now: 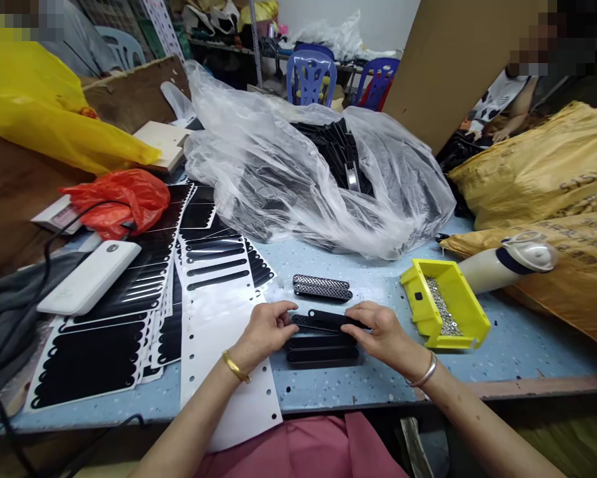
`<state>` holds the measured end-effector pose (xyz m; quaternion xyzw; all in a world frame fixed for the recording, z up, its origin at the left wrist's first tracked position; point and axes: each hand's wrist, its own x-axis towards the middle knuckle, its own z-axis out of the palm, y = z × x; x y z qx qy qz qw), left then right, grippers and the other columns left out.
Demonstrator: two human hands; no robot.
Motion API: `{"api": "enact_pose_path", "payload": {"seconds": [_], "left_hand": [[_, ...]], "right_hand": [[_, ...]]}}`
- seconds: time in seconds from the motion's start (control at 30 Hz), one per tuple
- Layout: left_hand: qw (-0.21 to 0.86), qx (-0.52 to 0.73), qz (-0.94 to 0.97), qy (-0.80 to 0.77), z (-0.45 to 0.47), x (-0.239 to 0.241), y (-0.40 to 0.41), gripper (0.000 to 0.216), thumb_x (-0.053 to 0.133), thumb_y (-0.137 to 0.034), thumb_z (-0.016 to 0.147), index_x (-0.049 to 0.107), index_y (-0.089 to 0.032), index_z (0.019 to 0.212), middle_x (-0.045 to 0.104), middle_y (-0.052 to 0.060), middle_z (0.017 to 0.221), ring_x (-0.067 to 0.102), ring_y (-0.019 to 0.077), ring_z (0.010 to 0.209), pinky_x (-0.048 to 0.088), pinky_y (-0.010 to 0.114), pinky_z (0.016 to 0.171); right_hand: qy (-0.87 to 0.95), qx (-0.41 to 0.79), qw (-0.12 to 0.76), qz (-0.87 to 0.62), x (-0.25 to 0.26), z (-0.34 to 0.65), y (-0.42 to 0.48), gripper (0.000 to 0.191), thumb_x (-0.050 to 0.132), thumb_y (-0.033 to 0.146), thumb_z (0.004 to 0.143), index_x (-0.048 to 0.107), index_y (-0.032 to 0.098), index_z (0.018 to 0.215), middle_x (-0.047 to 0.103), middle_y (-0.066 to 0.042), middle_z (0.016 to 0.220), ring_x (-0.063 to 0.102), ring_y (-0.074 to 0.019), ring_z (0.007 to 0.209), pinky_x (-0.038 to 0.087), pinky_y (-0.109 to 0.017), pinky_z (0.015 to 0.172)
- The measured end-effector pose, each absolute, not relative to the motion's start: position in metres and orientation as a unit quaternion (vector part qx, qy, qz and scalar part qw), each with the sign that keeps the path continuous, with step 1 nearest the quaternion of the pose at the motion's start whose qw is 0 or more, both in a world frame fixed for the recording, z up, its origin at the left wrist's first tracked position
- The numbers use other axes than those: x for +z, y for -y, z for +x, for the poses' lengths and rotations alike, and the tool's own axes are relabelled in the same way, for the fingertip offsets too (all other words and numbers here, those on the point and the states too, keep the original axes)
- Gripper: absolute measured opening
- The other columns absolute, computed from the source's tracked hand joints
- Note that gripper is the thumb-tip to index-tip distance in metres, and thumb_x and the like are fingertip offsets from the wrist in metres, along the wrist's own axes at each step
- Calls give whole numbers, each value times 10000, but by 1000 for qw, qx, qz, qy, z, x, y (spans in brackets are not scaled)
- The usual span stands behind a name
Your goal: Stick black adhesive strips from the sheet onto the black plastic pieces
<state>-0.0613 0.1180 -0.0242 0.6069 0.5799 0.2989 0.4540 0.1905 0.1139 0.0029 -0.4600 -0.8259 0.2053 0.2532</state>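
Observation:
My right hand [378,326] pinches the right end of a flat black adhesive strip [332,320], which has a small hole at its left end. Under it lies a black handle-like strip with a patterned face [303,322]; the thumb and fingers of my left hand [271,325] close around its left end. Just below both hands, plain black strips [322,352] rest side by side on the table. Beyond my fingers sits a small stack of patterned strips [322,287]. A partly peeled white backing sheet [218,345] extends beneath my left forearm.
A yellow bin [418,312] of small metal parts stands right, beside a pale bottle [492,269]. Sheets of black stickers [93,358], a white power bank [91,279] and a red bag [123,199] lie left. A large clear plastic bag [258,166] spans the back.

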Motion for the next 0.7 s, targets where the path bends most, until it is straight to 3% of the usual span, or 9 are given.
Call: {"api": "enact_pose_path", "payload": {"seconds": [0.2, 0.7], "left_hand": [[472, 345, 586, -561, -61, -31, -122, 144, 655, -165, 648, 731, -175, 770, 586, -24, 547, 515, 117, 509, 387, 219, 509], [502, 381, 534, -564, -65, -38, -122, 184, 716, -166, 629, 752, -176, 809, 643, -3, 587, 534, 114, 497, 409, 210, 480]], "right_hand": [[861, 153, 234, -424, 0, 177, -128, 92, 704, 228, 812, 749, 174, 871, 752, -88, 847, 698, -202, 743, 561, -302, 675], [888, 127, 172, -406, -7, 170, -135, 63, 679, 209, 841, 726, 167, 849, 734, -96, 864, 677, -213, 782, 539, -322, 717]]}}
